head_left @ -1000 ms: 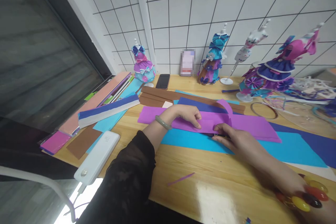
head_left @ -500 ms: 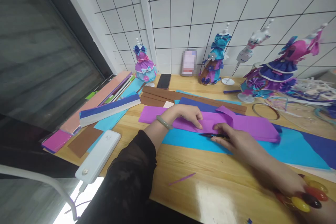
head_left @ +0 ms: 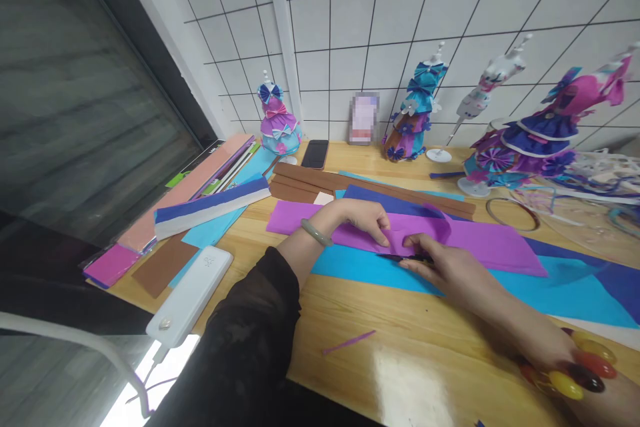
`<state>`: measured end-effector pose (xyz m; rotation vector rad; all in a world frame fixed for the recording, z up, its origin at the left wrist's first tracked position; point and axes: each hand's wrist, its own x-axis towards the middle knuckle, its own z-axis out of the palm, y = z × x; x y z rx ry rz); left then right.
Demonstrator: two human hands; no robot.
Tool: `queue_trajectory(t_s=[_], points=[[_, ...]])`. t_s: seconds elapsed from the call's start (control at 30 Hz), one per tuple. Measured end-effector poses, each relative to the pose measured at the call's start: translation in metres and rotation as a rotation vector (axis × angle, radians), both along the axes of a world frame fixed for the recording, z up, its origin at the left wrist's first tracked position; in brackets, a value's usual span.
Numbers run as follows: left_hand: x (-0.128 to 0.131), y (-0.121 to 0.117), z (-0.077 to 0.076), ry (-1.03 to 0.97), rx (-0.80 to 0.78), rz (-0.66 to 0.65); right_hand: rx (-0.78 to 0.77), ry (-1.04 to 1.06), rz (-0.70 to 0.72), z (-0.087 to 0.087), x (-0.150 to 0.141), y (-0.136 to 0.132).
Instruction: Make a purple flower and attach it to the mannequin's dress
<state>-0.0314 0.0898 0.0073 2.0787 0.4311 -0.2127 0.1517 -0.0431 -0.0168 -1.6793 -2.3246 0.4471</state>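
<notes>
A long strip of purple crepe paper (head_left: 490, 243) lies across the table over a light blue sheet (head_left: 360, 271). My left hand (head_left: 367, 219) pinches the purple paper near its middle, fingertips closed on it. Just to the right, my right hand (head_left: 433, 257) is closed around small dark scissors (head_left: 393, 256), their blades pointing left along the near edge of the purple paper. Most of the scissors' handles are hidden by my fingers. A narrow purple band (head_left: 441, 221) curls up from the paper behind my right hand.
Brown strips (head_left: 300, 185) and a dark blue sheet (head_left: 363, 197) lie behind. Small dressed mannequins (head_left: 420, 100) line the wall beside a phone (head_left: 315, 154). A white power bank (head_left: 193, 293) sits at the left edge. A thin purple scrap (head_left: 349, 342) lies in front.
The curled purple band has shifted right, and the purple paper's right end now lies flatter. Both hands stay at nearly the same spot; the view has shifted slightly.
</notes>
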Motion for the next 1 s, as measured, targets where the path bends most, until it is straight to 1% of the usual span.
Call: queue_trajectory(t_s=[0.1, 0.3, 0.47, 0.6, 0.7, 0.8, 1.0], points=[[0.0, 0.0, 0.0, -0.008, -0.001, 0.012, 0.007, 0.021, 0.015, -0.001, 0.001, 0.0], [0.0, 0.0, 0.001, -0.016, -0.012, -0.005, 0.022, 0.063, 0.027, -0.005, 0.003, 0.0], [0.0, 0.0, 0.0, -0.01, -0.016, -0.011, 0.014, 0.017, 0.014, -0.006, 0.003, -0.002], [0.0, 0.001, 0.001, -0.007, 0.025, -0.031, 0.021, 0.0, 0.02, -0.006, 0.003, -0.002], [-0.003, 0.003, 0.003, 0.049, 0.078, 0.011, 0.031, 0.022, 0.01, -0.006, 0.004, -0.001], [-0.008, 0.006, 0.005, 0.129, 0.124, 0.045, 0.004, 0.039, 0.0, -0.006, 0.004, -0.002], [-0.011, 0.007, 0.006, 0.155, 0.145, 0.036, 0.02, 0.059, 0.003, -0.006, 0.002, -0.001]])
